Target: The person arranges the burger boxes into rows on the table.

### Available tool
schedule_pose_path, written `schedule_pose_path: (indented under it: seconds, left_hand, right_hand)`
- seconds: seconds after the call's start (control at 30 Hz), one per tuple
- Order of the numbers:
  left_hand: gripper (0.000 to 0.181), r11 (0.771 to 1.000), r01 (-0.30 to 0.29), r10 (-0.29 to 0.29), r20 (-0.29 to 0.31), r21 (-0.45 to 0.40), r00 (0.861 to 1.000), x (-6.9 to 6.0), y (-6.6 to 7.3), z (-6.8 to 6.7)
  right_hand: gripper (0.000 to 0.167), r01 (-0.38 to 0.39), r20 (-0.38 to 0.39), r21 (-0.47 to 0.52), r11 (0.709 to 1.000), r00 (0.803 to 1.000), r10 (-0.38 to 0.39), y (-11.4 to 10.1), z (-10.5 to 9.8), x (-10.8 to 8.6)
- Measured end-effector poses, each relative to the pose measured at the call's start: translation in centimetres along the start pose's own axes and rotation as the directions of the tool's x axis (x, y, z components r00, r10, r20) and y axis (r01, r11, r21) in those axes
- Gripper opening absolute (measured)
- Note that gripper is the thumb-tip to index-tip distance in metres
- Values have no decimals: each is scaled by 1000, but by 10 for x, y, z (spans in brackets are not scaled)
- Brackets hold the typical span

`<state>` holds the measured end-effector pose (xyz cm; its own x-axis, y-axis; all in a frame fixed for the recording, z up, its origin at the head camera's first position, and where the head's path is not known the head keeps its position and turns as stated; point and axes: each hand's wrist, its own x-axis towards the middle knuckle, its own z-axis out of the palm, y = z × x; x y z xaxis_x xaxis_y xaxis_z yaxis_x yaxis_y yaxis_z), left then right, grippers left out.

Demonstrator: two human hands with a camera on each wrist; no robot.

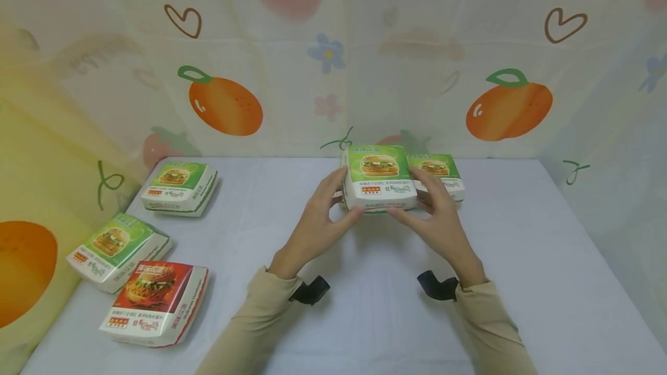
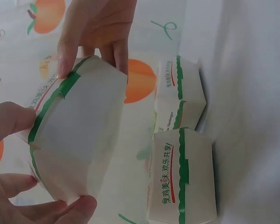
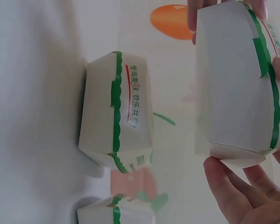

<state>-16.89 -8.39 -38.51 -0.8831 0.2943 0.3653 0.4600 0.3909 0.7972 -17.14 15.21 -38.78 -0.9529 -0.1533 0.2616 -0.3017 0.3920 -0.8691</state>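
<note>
At centre, a raised green-and-white box (image 1: 378, 173) is gripped by left hand (image 1: 315, 221) and right hand (image 1: 443, 221); level lowering seems required.

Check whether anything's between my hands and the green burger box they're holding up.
Nothing visible is: your left hand and right hand hold the raised box directly. One green-edged box and another box sit on the table beyond it, not between.

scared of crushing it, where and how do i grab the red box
I'd grip the red box by its right wall and the near half of its left, from above, near side: it sits lid up, right and near sides free, while a green box crowds its far left corner.
</note>
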Motion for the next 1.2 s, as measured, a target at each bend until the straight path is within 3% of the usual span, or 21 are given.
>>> schedule_pose_path:
  seconds: [0.4, 0.77, 1.0, 1.2]
  left_hand:
    - [68, 998, 15, -9, -82, 62, 997, -4, -6, -16]
    - [60, 998, 23, -14, -165, 51, 986, -3, -14, -37]
    - [61, 999, 32, -27, -160, 31, 987, -3, -22, -52]
    - [62, 996, 84, -81, -148, 16, 986, -5, -29, -66]
  right_hand:
    - [82, 50, 22, -25, 998, 999, -49, -9, 23, 18]
    - [79, 128, 52, 60, 990, 990, -131, -11, 48, 37]
    - [78, 153, 54, 96, 984, 986, -159, -11, 62, 43]
    - [78, 159, 60, 89, 983, 985, -164, -12, 76, 47]
